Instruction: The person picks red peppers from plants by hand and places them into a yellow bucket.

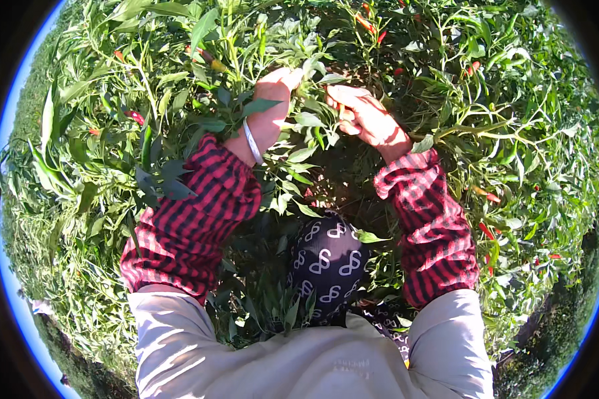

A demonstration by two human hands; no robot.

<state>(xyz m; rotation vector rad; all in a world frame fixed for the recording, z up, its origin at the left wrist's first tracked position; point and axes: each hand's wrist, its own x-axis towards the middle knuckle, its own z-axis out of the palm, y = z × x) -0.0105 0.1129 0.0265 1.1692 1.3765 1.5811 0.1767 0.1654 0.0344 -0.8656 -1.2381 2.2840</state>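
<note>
Leafy plant (pixel 308 120), slender red chilies (pixel 365 23), right fingers (pixel 348 125) curled closed, state of left fingers (pixel 290 76) unclear

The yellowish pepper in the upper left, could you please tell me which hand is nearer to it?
Left: the left hand is just right of the yellowish pepper; the right hand is farther right and lower.

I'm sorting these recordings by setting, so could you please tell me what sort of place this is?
Probably an outdoor chilli field: leafy green plants fill much of the view, red peppers dot them, and blue sky lies along the left rim.
</note>
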